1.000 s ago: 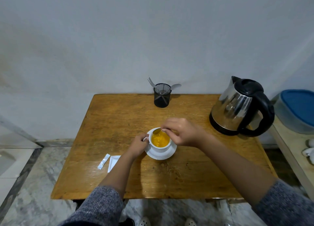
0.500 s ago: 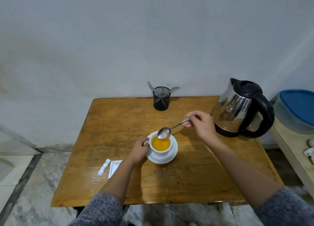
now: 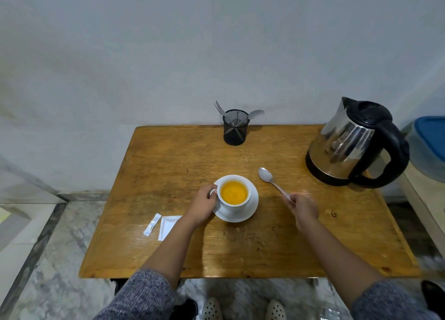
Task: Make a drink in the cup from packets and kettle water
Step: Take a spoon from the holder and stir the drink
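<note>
A white cup [image 3: 234,205] full of orange drink stands on a white saucer [image 3: 250,211] in the middle of the wooden table [image 3: 168,165]. My left hand [image 3: 202,205] grips the cup's handle from the left. To the right of the saucer my right hand [image 3: 302,207] pinches the handle end of a metal spoon [image 3: 269,180], whose bowl lies low over the table, pointing away from me. Two white packets [image 3: 166,224] lie left of my left wrist. The steel kettle [image 3: 349,141] with a black handle stands at the back right.
A black mesh holder [image 3: 235,131] with a fork and a spoon stands at the table's back edge against the wall. A blue-lidded container [image 3: 431,146] sits on a lower surface to the right. The table's front edge is near my knees.
My right hand lifted the spoon out of the cup, swung it right and lowered it to the table beside the saucer. My left hand stayed on the cup's handle.
</note>
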Tool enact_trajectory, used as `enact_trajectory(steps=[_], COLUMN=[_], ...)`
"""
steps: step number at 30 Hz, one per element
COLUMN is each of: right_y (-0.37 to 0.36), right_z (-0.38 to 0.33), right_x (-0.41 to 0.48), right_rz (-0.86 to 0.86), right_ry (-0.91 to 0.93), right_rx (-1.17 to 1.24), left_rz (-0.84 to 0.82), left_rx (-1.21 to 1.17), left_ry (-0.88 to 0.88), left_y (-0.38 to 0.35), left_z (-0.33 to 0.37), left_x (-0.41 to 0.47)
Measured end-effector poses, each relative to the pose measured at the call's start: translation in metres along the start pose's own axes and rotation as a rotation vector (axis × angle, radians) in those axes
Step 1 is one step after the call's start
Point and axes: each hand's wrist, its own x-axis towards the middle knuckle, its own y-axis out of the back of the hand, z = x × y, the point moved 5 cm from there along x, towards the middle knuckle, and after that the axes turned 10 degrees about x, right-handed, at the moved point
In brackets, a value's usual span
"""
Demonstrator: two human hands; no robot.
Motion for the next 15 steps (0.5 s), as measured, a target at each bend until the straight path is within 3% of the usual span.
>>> enact_trajectory(steps=[2,6,12,15], right_y=[-0.002,-0.009,-0.014,-0.013], right_z=[0.005,0.007,0.015,0.015], right_x=[0.001,-0.01,-0.014,-0.016], right_rz=[-0.064,-0.162,-0.277,-0.299], right_ry=[0.072,0.222,0.293,0.404], right_rx=[-0.273,-0.6,-0.753,-0.87], left_rz=[0.005,0.04,0.092,0.214], left_rx=[0.034,0.118,0.229,0.194], left_ry=[-0.021,-0.092,-0.142,-0.072], left_y=[0.0,0.0,-0.005,-0.004], left_z=[0.001,0.009,0.007,-0.002], left_x=[0.0,-0.003,-0.008,-0.018])
